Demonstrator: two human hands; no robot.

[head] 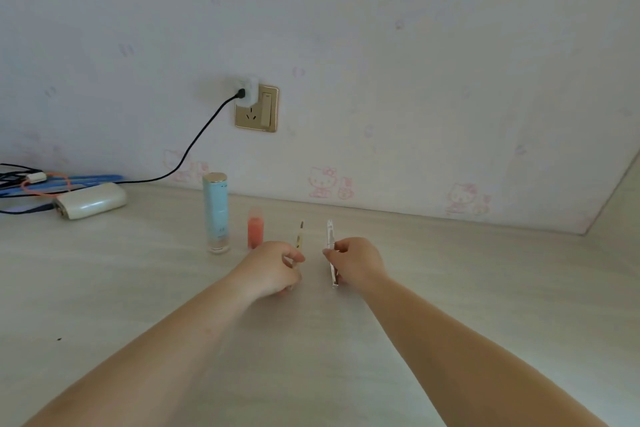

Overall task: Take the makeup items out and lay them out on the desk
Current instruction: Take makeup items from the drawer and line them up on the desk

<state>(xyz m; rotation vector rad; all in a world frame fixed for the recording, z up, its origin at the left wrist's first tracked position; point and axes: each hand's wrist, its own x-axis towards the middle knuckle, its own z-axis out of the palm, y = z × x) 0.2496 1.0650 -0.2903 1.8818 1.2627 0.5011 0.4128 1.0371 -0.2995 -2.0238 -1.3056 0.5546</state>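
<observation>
On the pale desk point(138, 288) a tall light-blue tube with a gold cap point(215, 211) stands upright. A small pink bottle point(255, 229) stands just to its right. My left hand point(272, 269) pinches a thin yellow pencil-like stick point(299, 236) that points away toward the wall. To its right, my right hand point(356, 262) pinches a slim clear-and-silver stick point(330, 239), which lies roughly parallel to the yellow one. The lower ends of both sticks are partly hidden by my fingers.
A cream power bank point(90, 200) lies at the back left among blue, orange and black cables point(52, 184). A black cord runs up to a white plug point(246, 92) in the gold wall socket point(257, 109). The wall meets the desk's far edge.
</observation>
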